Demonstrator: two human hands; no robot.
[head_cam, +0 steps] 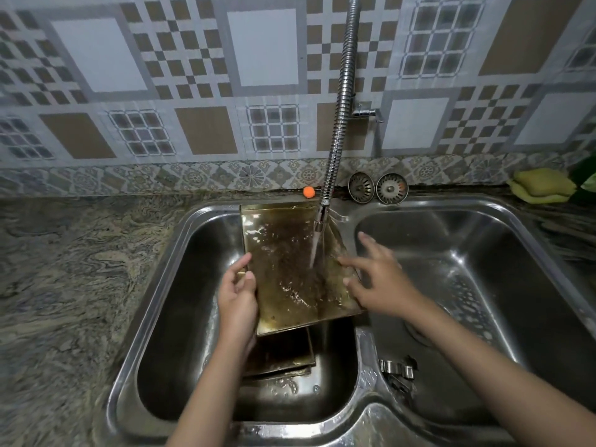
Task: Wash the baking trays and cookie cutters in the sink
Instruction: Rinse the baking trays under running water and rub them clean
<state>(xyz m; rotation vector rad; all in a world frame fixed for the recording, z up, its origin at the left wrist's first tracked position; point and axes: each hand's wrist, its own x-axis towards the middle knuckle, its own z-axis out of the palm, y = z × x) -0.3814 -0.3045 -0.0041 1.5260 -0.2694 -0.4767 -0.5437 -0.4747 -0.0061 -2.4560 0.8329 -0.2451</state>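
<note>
A dark, greasy baking tray [283, 253] leans tilted in the left sink basin [161, 333], under water running from the flexible metal faucet [338, 108]. My left hand [237, 301] grips the tray's left edge, thumb on its face. My right hand [380, 275] lies with spread straight fingers at the tray's right edge. More trays [283, 353] lie stacked beneath it in the basin. Metal cookie cutters [398, 369] sit in the right basin [483, 269] near the divider.
Two metal sink strainers [377, 187] lean against the tiled wall behind the sink. A small orange ball [308, 191] sits on the ledge. A yellow-green sponge [541, 185] lies at the back right. Marbled stone counter [64, 269] extends left.
</note>
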